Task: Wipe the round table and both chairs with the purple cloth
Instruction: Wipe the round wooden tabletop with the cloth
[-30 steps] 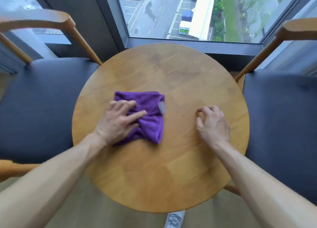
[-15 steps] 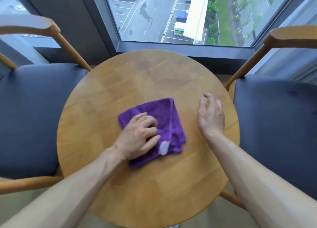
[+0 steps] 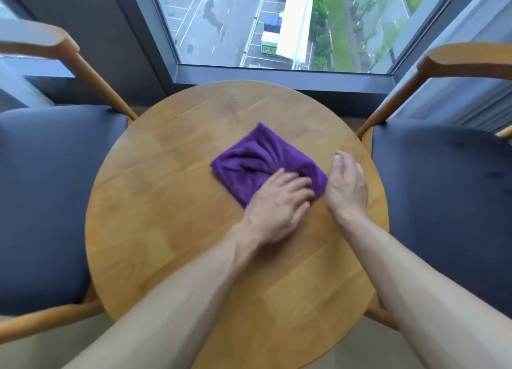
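The purple cloth (image 3: 260,160) lies on the right half of the round wooden table (image 3: 166,216), its folds gathering toward my fingers. My left hand (image 3: 277,205) presses down on the cloth's near right corner with fingers spread. Just right of the cloth, my right hand (image 3: 347,185) rests on the tabletop with relaxed fingers and holds nothing. A wooden chair with a dark seat (image 3: 47,202) stands left of the table. A matching chair (image 3: 443,202) stands on the right.
A large window (image 3: 277,22) with a dark sill runs directly behind the table. Wooden armrests (image 3: 41,41) (image 3: 468,61) of the chairs rise at both sides, close to the table's edge.
My left hand has slid the cloth from the table's left-middle across to the right half. The right hand has shifted a little and now lies right beside the cloth.
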